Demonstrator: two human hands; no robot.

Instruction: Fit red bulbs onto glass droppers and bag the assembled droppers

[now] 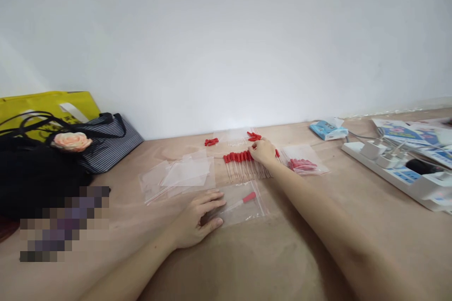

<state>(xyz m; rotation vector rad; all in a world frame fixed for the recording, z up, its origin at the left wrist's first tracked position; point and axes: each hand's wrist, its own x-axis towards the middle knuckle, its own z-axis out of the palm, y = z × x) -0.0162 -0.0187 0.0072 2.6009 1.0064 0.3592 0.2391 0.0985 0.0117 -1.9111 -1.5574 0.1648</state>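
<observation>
My left hand [199,216] lies open on the table, fingertips on the edge of a clear zip bag [233,214]. Inside that bag is one dropper [249,197], a thin clear tube with a red rubber bulb. Beyond it runs a row of similar droppers [237,156], bulbs toward the wall. My right hand [263,151] reaches over the row's right part, thumb and finger pinched at a red bulb. The hand and forearm cover some of the droppers.
Flat clear bags [187,171] overlap left of the row. A bag with red bulbs [302,165] lies right. Small red piles [212,142] sit near the wall. A tissue pack [328,129] and power strip [399,174] are at right; a striped bag [109,143] stands left.
</observation>
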